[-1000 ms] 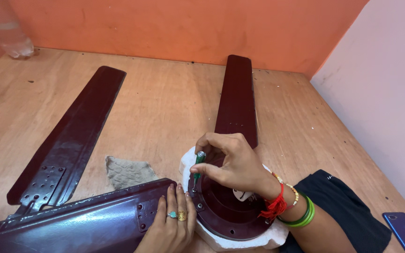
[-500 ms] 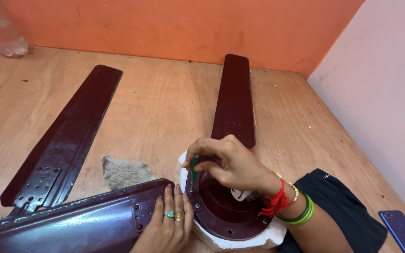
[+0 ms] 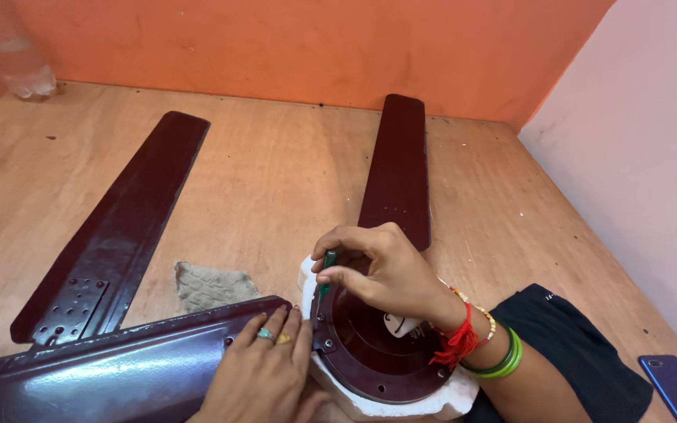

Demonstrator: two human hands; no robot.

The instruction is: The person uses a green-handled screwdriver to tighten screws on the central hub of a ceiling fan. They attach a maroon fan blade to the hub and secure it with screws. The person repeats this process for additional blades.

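Right hand [image 3: 381, 270] pinches a green-handled screwdriver [image 3: 327, 270] between thumb and fingertips, tip down on the maroon fan hub [image 3: 374, 352] rim at its 10 o'clock. Left hand [image 3: 264, 368], fingers together and flat, presses the near fan blade [image 3: 103, 376] end against the hub. Hub sits on white foam [image 3: 432, 399]. Grey rag [image 3: 209, 286] at the hub's 9 o'clock.

Maroon fan blades [image 3: 111, 243], maroon motor hub [image 3: 370, 352], green screwdriver [image 3: 327, 266], orange wall [image 3: 315, 47].
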